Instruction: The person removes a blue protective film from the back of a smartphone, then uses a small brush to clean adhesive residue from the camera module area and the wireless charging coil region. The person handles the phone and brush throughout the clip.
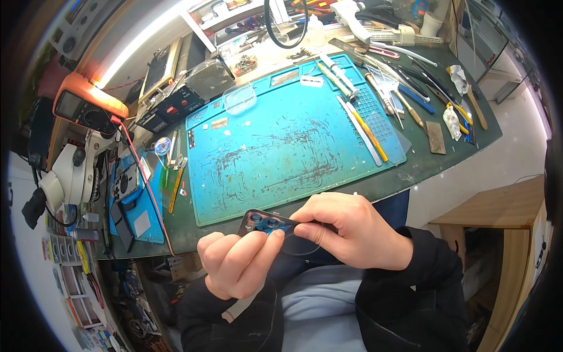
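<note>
Smartphone (267,223) near blue repair mat's (264,176) six o'clock edge. Right hand (352,229): thumb, forefinger clamped on its three o'clock end. Left hand (237,264): fingers bunched together at camera lenses (256,218).

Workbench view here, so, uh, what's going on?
A person has what looks like a dark phone, with round lenses, just off the near edge of the blue mat. The right hand grips one end of it, while the fingertips of the left hand are up against it near the lenses; their exact hold is hard to tell. On the mat's right side lies a yellow stick, and an orange meter stands off to the left.
</note>
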